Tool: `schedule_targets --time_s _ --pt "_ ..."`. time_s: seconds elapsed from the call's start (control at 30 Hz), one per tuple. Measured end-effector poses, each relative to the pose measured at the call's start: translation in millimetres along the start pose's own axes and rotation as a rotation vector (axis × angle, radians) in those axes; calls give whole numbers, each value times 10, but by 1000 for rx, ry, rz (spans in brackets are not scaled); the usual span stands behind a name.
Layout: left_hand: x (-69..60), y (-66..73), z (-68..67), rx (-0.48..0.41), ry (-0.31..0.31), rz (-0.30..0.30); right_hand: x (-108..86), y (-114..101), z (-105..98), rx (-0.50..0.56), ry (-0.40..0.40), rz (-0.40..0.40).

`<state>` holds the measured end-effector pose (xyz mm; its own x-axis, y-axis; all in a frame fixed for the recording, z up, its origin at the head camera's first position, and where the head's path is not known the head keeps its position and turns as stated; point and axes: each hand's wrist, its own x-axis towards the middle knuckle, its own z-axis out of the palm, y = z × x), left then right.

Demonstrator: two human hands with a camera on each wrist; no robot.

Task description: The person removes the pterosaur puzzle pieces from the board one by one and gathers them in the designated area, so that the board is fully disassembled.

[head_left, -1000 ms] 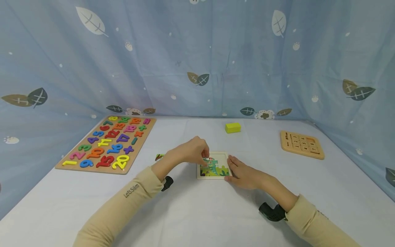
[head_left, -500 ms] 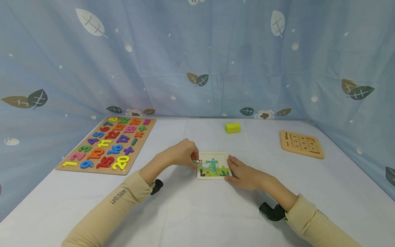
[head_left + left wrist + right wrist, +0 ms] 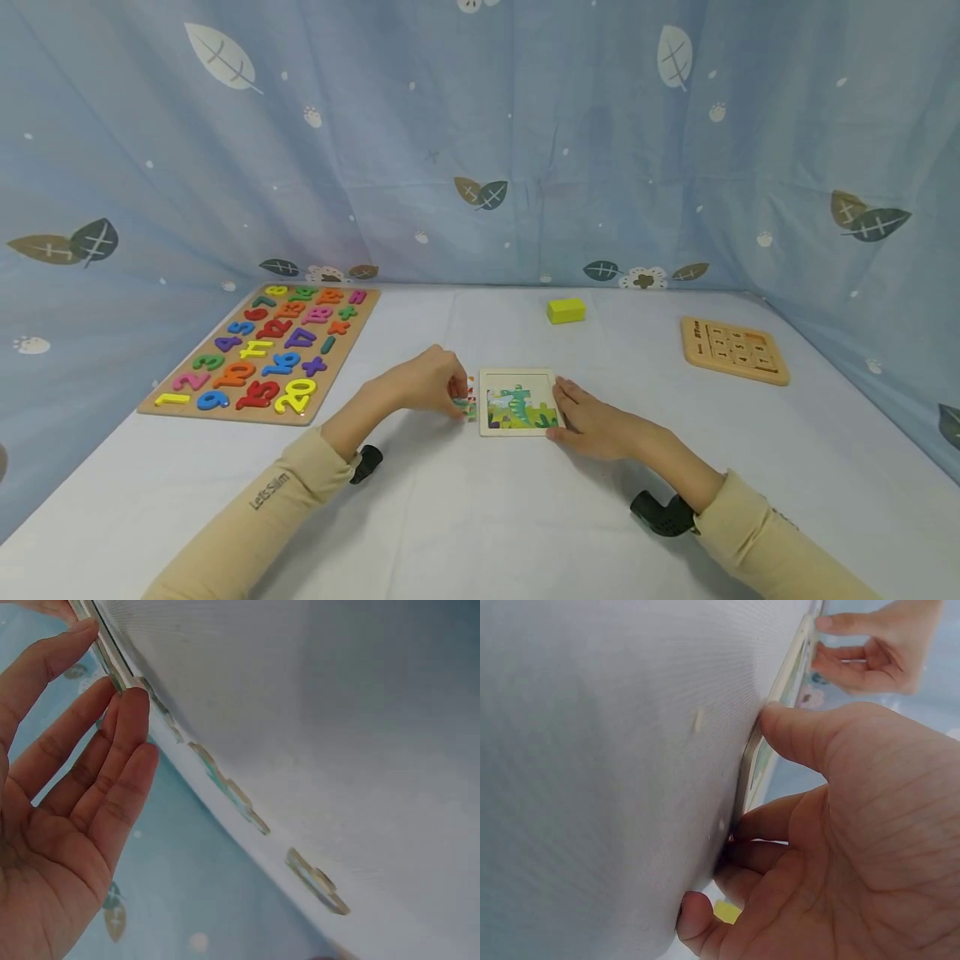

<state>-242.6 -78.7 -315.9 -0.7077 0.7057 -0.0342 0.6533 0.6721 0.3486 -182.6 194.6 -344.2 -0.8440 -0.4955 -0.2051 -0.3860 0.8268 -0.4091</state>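
A small square jigsaw tray (image 3: 519, 375) with a pale rim lies flat in front of me, a green dinosaur picture partly filling it. Just off its left side, my left hand (image 3: 423, 382) pinches a small puzzle piece (image 3: 460, 402) with thumb and fingertips; the fingers hide much of it. Bits of red and green show right beside those fingertips. My right hand (image 3: 596, 423) holds the tray's lower right corner, thumb at the near side and fingers along the right edge. Several loose puzzle pieces (image 3: 229, 787) lie on the cloth in the left wrist view.
A board of coloured numbers (image 3: 258, 354) lies at the left. Behind the tray sits a yellow-green block (image 3: 566, 311). A wooden number-tile board (image 3: 735, 352) is at the right. A blue curtain (image 3: 480, 142) hangs along the back of the white-covered table (image 3: 480, 517).
My left hand has drawn leftward from over the tray to beside it, taking out a red-marked piece from the picture's upper left. The right hand has stayed on the tray corner.
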Motion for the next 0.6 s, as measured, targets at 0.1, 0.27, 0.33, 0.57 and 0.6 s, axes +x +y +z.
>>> schedule_targets --time_s 0.1,0.27,0.33,0.57,0.6 --pt "-35 -18 11 0 -8 3 -4 -10 -1 3 -3 0" --pt "-64 -38 34 3 -12 -10 -12 -20 0 10 4 -4" --pt "-67 -38 39 11 -12 -3 -15 -20 0 7 7 -7" --pt "-72 -14 39 25 -14 -13 -12 -14 -9 1 4 -21" --pt "-74 -11 40 24 -17 -21 -11 -14 -7 4 3 -22"
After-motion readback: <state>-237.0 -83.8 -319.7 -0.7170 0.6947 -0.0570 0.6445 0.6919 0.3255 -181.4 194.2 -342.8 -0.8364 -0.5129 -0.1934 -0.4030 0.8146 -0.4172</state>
